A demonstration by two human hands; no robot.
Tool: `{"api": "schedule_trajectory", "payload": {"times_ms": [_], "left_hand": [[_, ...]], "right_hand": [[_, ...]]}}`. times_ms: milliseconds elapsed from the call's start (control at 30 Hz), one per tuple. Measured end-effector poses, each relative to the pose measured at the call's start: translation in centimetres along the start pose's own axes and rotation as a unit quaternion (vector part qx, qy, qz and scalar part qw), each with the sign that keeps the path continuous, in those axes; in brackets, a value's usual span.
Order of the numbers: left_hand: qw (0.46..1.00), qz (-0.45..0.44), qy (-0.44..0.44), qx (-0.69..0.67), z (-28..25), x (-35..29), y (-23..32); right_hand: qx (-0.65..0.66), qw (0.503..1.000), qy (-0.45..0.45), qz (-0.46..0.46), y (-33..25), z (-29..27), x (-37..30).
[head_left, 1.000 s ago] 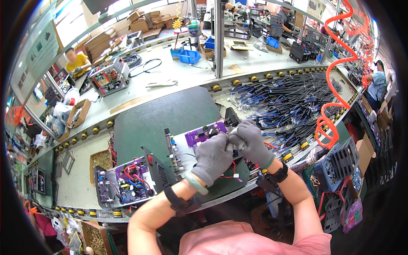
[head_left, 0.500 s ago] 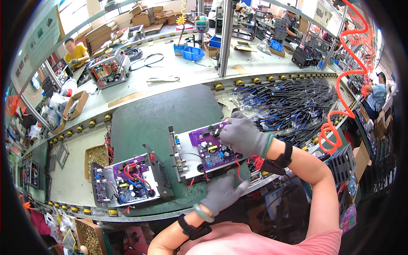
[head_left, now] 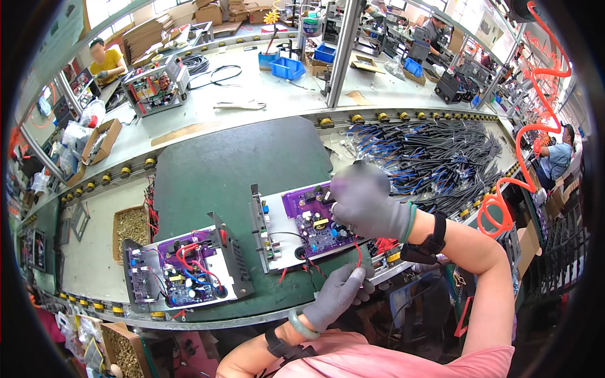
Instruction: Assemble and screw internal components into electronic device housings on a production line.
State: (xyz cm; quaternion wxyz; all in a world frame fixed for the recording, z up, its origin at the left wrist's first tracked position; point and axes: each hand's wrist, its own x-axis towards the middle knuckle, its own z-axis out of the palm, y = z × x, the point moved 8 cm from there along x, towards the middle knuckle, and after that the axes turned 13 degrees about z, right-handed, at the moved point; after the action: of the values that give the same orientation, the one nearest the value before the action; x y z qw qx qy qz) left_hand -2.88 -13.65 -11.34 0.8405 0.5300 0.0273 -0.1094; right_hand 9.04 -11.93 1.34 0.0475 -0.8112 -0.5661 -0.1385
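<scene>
An open-frame circuit board unit (head_left: 321, 223), purple with a metal plate, lies on the dark green mat (head_left: 233, 157). At its right end is my right hand (head_left: 372, 205), in a grey glove, with fingers curled over the board's edge; whatever they hold is hidden, and part of the hand is blurred. My left hand (head_left: 337, 296), also gloved, is below the unit's front right corner. Its thumb and fingers pinch a thin red wire (head_left: 359, 253) that runs down from the board. A second similar unit (head_left: 189, 268), with thicker red and blue wires, sits to the left.
Black cables with blue ends (head_left: 428, 151) lie heaped at the right. A carton of small brass-coloured parts (head_left: 131, 230) stands left of the mat. Behind the roller rail, blue bins (head_left: 288, 68) stand on a bench. A coiled orange air hose (head_left: 523, 135) hangs at the right.
My left hand has moved slightly right and up, its fingers now curled around the red wire. My right hand has shifted a little right and down, still at the board's right end.
</scene>
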Motion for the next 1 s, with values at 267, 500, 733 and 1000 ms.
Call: {"api": "schedule_trajectory", "payload": {"times_ms": [267, 500, 733, 1000], "left_hand": [[0.996, -0.067, 0.008, -0.065, -1.8, -2.2, -0.5], [0.942, 0.226, 0.057, 0.242, -2.0, -1.9, 4.5], [0.759, 0.315, 0.053, 0.568, -1.0, -1.7, 8.8], [0.934, 0.214, 0.034, 0.285, -2.0, -0.3, 7.6]], "right_hand": [[0.019, 0.988, -0.154, 0.016, 1.2, 2.4, 0.6], [0.034, 0.994, -0.093, 0.041, 1.2, 0.8, 0.7], [0.182, 0.951, -0.250, 0.023, -3.8, -1.1, -4.8], [0.243, 0.962, -0.120, 0.034, -2.0, -2.4, -7.3]]}}
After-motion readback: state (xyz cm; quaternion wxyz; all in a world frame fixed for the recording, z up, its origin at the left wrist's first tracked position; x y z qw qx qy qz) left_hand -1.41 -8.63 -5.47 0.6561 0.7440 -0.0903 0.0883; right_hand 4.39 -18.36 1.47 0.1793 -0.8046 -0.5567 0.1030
